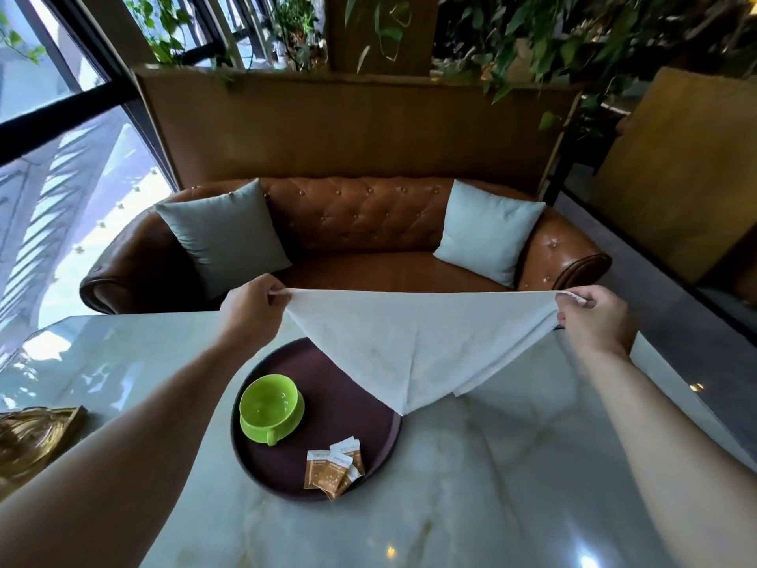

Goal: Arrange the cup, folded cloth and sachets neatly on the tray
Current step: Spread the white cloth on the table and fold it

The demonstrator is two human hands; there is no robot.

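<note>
One white cloth [413, 346], soft and faintly creased, hangs as a downward-pointing triangle between my two hands, its top edge pulled taut and its lower tip dangling over the 3 o'clock rim of the tray [381, 440]. My left hand [250, 309] pinches the cloth's left corner between thumb and fingers; my right hand [594, 317] pinches the right corner likewise; the hands are held well apart above the table [512, 485], whose top is pale, glossy and marbled. One tray, round, dark maroon, with a low raised rim, rests on the table. On it, at about 9 o'clock, stands one lime-green cup [270, 403] of smooth plastic-like finish, wide and shallow, on a matching saucer, its handle turned toward 6 o'clock. At about 5 o'clock on the tray lie the sachets [334, 467], three as far as I can count, flat orange-and-white paper packets fanned and overlapping. Beyond the table, at 12 o'clock, is one brown tufted leather sofa [360, 215] bearing two square grey cushions [225, 235].
</note>
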